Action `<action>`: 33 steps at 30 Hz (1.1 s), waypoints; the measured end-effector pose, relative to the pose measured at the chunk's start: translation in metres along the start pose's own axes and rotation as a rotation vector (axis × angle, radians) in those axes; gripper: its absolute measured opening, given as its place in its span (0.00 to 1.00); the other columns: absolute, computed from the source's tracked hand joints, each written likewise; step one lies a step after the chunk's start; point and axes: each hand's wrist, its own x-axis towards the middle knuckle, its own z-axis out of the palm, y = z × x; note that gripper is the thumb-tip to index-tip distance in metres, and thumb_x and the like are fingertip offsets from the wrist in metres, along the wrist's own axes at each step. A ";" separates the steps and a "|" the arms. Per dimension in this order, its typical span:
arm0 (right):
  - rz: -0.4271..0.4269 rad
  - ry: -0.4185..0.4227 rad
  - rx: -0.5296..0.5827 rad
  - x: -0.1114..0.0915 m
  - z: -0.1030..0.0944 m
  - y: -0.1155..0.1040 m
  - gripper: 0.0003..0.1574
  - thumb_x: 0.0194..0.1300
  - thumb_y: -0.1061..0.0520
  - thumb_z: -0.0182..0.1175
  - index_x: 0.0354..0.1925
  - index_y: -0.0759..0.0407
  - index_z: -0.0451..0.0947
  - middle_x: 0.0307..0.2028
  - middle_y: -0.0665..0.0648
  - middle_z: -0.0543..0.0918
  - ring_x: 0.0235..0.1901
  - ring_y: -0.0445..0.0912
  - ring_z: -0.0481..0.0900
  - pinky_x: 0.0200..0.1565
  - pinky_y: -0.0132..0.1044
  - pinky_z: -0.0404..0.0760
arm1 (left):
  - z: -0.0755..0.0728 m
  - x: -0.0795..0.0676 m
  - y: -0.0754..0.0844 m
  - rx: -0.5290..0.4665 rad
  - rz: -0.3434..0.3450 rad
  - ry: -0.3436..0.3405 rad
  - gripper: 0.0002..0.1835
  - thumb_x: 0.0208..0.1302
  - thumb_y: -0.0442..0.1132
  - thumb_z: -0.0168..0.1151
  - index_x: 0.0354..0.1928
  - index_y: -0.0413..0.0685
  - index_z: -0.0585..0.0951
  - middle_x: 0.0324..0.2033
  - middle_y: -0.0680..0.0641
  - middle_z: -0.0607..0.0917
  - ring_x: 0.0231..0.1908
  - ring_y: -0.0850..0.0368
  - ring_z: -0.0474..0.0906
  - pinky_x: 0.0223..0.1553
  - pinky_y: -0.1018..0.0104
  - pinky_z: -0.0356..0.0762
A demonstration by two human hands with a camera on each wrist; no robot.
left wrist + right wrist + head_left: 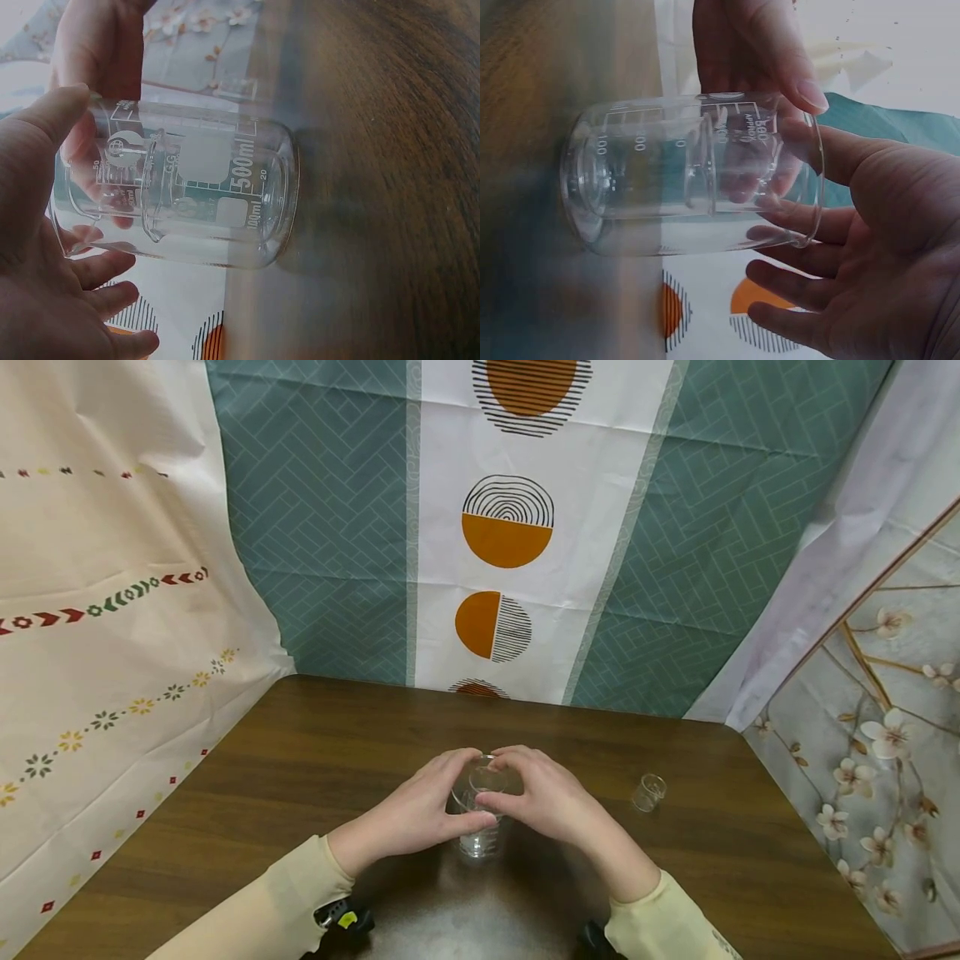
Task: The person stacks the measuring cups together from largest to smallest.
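A clear glass beaker (pixel 202 157) marked 500ml is between my two hands, upright in the head view. Inside it sits at least one smaller glass beaker (pixel 694 161); overlapping glass hides exactly how many. My left hand (pixel 423 810) holds the large beaker's upper left side, its thumb at the near rim and fingers round behind. From the other side my right hand (pixel 551 797) holds it near the rim, thumb in front and fingers behind. Whether the base touches the table is unclear.
Over to the right, a small glass beaker (pixel 648 792) stands on the dark wooden table (pixel 360 718). Patterned cloths hang behind the table and along both sides, including a teal and white one (pixel 322 527) at the back.
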 end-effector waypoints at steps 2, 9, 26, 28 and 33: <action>0.005 -0.015 -0.005 0.001 -0.002 0.000 0.30 0.69 0.38 0.77 0.61 0.52 0.87 0.64 0.49 0.85 0.67 0.51 0.80 0.67 0.57 0.79 | 0.000 0.000 0.001 -0.003 -0.005 -0.004 0.52 0.69 0.70 0.73 0.82 0.46 0.66 0.79 0.44 0.70 0.79 0.43 0.66 0.74 0.37 0.68; -0.010 -0.075 -0.047 0.006 -0.011 -0.002 0.29 0.67 0.38 0.79 0.58 0.51 0.89 0.57 0.48 0.89 0.63 0.50 0.82 0.64 0.55 0.81 | 0.000 0.000 0.001 0.000 -0.024 -0.004 0.53 0.68 0.71 0.72 0.83 0.49 0.66 0.80 0.45 0.69 0.80 0.43 0.64 0.74 0.34 0.67; -0.026 -0.223 -0.182 0.023 -0.019 -0.010 0.26 0.63 0.42 0.83 0.54 0.52 0.91 0.53 0.48 0.90 0.58 0.51 0.84 0.59 0.52 0.83 | -0.001 -0.001 0.002 -0.002 -0.046 -0.011 0.52 0.68 0.71 0.73 0.83 0.50 0.65 0.81 0.45 0.68 0.81 0.43 0.62 0.76 0.35 0.65; -0.018 -0.233 -0.189 0.024 -0.019 -0.010 0.26 0.63 0.41 0.83 0.53 0.52 0.91 0.53 0.47 0.90 0.58 0.50 0.84 0.59 0.51 0.83 | 0.000 0.000 0.002 -0.001 -0.045 -0.011 0.52 0.68 0.71 0.73 0.83 0.50 0.65 0.81 0.45 0.68 0.81 0.43 0.61 0.76 0.35 0.65; -0.009 -0.251 -0.214 0.027 -0.018 -0.012 0.25 0.62 0.41 0.83 0.52 0.50 0.92 0.53 0.47 0.89 0.57 0.49 0.84 0.58 0.49 0.83 | 0.000 0.000 0.001 0.006 -0.040 -0.008 0.52 0.69 0.70 0.73 0.83 0.50 0.65 0.81 0.45 0.68 0.81 0.44 0.62 0.76 0.36 0.65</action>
